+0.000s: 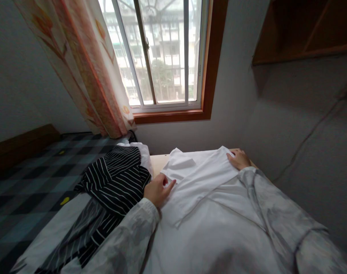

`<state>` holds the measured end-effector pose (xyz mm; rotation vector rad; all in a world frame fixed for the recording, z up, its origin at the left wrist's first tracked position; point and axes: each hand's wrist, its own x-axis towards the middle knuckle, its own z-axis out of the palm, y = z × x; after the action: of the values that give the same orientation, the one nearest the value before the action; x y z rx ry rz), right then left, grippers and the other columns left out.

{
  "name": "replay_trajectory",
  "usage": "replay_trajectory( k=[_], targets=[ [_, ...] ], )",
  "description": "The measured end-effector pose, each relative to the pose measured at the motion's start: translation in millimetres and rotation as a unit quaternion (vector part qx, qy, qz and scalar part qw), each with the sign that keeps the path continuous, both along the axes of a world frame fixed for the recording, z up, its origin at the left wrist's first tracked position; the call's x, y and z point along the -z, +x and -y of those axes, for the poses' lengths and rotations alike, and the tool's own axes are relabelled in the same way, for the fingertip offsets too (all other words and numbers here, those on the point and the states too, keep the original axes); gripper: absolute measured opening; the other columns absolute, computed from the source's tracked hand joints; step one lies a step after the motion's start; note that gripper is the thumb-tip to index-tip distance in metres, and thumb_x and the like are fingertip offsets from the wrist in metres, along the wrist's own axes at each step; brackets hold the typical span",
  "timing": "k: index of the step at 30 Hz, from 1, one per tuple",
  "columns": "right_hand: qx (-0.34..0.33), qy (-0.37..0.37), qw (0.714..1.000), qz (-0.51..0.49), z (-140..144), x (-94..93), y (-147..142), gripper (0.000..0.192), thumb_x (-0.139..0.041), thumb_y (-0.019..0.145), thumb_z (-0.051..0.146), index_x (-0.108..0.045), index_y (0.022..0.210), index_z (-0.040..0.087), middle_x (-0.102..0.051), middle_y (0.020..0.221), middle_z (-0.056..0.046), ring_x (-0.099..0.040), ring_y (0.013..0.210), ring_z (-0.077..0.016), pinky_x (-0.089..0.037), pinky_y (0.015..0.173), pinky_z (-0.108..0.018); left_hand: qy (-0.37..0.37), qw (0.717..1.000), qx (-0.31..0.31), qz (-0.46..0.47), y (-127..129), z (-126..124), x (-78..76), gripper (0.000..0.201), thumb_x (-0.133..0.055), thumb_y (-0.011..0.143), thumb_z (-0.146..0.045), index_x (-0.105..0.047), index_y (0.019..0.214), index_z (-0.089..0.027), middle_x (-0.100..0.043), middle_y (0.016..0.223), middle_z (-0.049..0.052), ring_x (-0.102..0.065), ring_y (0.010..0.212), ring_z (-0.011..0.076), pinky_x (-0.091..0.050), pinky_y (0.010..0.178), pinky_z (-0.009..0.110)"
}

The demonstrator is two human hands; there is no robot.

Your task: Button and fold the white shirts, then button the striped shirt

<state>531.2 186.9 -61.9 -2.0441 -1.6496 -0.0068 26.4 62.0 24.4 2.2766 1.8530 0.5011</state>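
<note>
A white garment (200,173) lies partly folded in front of me, with creases and a loose pointed edge toward my body. My left hand (159,191) is at its left edge, fingers curled and thumb stretched over the fabric. At the far right corner, my right hand (240,159) grips the cloth, its fingertips partly hidden. Close to my left hand is a heap of black clothing with white stripes (113,179). Both my forearms wear grey-white patterned sleeves.
The garment rests on a pale wooden surface (156,164) by the wall. Left of it stretches a bed with a dark checked cover (27,198). A flowered curtain (87,68) hangs beside a window (167,57). A wooden shelf (304,53) and a cable (307,139) are on the right.
</note>
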Motion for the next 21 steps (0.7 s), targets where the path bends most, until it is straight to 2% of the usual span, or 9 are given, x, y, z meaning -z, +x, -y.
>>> replay_trajectory(
  k=[3,5,7,10,12,16,18,21],
  targets=[
    [0.061,-0.033,0.994,-0.082,3,-7.5,7,0.047,-0.065,0.094,0.055,-0.082,0.117,0.018,-0.081,0.119,-0.018,-0.075,0.109,-0.0336,-0.056,0.098,-0.040,0.064,0.996,-0.050,0.040,4,-41,-8.2,0.047,-0.063,0.101,-0.065,-0.064,0.119,-0.021,-0.074,0.128,0.012,-0.073,0.108,0.0267,-0.050,0.085,0.033],
    [0.063,-0.057,0.990,-0.111,2,-11.4,11,0.041,-0.071,0.089,0.050,-0.084,0.109,0.016,-0.082,0.110,-0.018,-0.076,0.101,-0.0339,-0.057,0.090,-0.039,0.043,0.993,-0.099,0.047,9,-75,-9.9,0.057,-0.065,0.098,-0.067,-0.062,0.129,-0.019,-0.072,0.137,0.017,-0.071,0.121,0.0314,-0.052,0.092,0.036],
    [0.045,-0.060,0.990,-0.121,2,-14.3,14,0.034,-0.073,0.086,0.043,-0.084,0.102,0.015,-0.083,0.105,-0.017,-0.077,0.097,-0.0328,-0.057,0.085,-0.038,-0.007,0.990,-0.131,0.045,14,-105,-7.9,0.061,-0.068,0.096,-0.068,-0.064,0.128,-0.017,-0.073,0.136,0.019,-0.071,0.124,0.0342,-0.052,0.094,0.037],
    [0.019,-0.047,0.990,-0.134,4,-17.4,15,0.028,-0.070,0.087,0.039,-0.083,0.097,0.016,-0.084,0.100,-0.013,-0.077,0.091,-0.0293,-0.058,0.080,-0.034,-0.103,0.987,-0.116,0.046,18,-133,-0.3,0.039,-0.073,0.094,-0.056,-0.072,0.106,-0.019,-0.081,0.115,0.013,-0.075,0.109,0.0308,-0.052,0.087,0.033],
    [0.004,-0.031,0.989,-0.142,10,-18.8,13,0.032,-0.066,0.091,0.040,-0.081,0.101,0.015,-0.084,0.101,-0.013,-0.077,0.092,-0.0276,-0.058,0.079,-0.032,-0.107,0.988,-0.099,0.045,17,-140,5.2,0.029,-0.069,0.098,-0.049,-0.072,0.096,-0.020,-0.082,0.108,0.010,-0.076,0.104,0.0274,-0.051,0.084,0.031],
    [-0.010,-0.008,0.990,-0.143,25,-19.4,10,0.045,-0.056,0.100,0.047,-0.077,0.121,0.014,-0.083,0.113,-0.015,-0.077,0.098,-0.0261,-0.058,0.082,-0.031,-0.070,0.990,-0.112,0.042,8,-138,13.0,0.034,-0.051,0.108,-0.045,-0.073,0.109,-0.019,-0.081,0.122,0.013,-0.074,0.112,0.0262,-0.051,0.088,0.030],
    [-0.006,-0.021,0.991,-0.129,31,-19.1,8,0.044,-0.057,0.100,0.049,-0.078,0.119,0.015,-0.083,0.111,-0.015,-0.076,0.097,-0.0266,-0.057,0.083,-0.032,-0.072,0.990,-0.118,0.032,2,-134,14.9,0.038,-0.047,0.109,-0.044,-0.075,0.107,-0.018,-0.081,0.122,0.015,-0.074,0.114,0.0282,-0.052,0.090,0.032],
    [0.007,-0.064,0.993,-0.095,36,-20.8,5,0.033,-0.065,0.094,0.044,-0.081,0.107,0.018,-0.083,0.103,-0.013,-0.076,0.095,-0.0282,-0.056,0.084,-0.033,-0.094,0.989,-0.115,0.012,-4,-132,14.8,0.038,-0.050,0.107,-0.040,-0.077,0.092,-0.018,-0.083,0.115,0.017,-0.076,0.113,0.0306,-0.053,0.092,0.033]
  ],
)
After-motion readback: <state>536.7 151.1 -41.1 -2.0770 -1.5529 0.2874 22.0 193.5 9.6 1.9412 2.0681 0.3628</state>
